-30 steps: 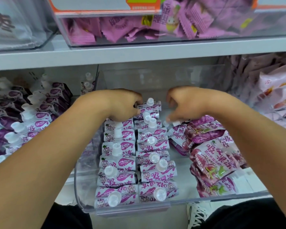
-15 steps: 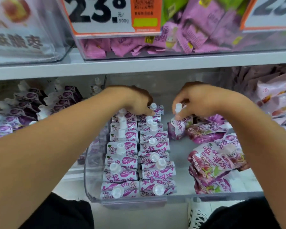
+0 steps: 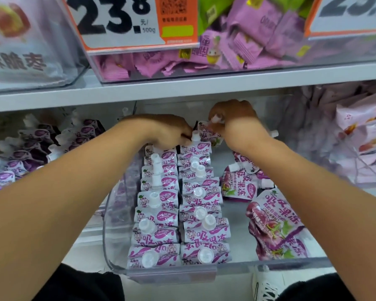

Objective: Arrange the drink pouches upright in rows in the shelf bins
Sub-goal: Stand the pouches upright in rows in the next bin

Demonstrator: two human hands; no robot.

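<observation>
Two rows of purple-and-white drink pouches (image 3: 159,216) with clear caps stand upright in a clear plastic bin (image 3: 109,242) on the lower shelf. My left hand (image 3: 169,132) rests on the back pouches of the rows, its fingers curled beside the cap of the rearmost pouch (image 3: 195,146). My right hand (image 3: 232,120) pinches one pouch (image 3: 205,132) by its capped spout, holding it above the back of the right-hand row. Loose pouches (image 3: 274,224) lie flat in a heap on the right side of the bin.
The upper shelf board (image 3: 182,88) runs just above my hands, with a bin of pink candy packs (image 3: 237,46) and a price tag (image 3: 122,20). Another bin of spouted pouches (image 3: 30,153) stands left; pale snack bags (image 3: 360,135) fill the right.
My right hand has lifted a pouch from the loose heap and carried it up and back to the rear of the right-hand row. My left hand stayed at the back of the rows.
</observation>
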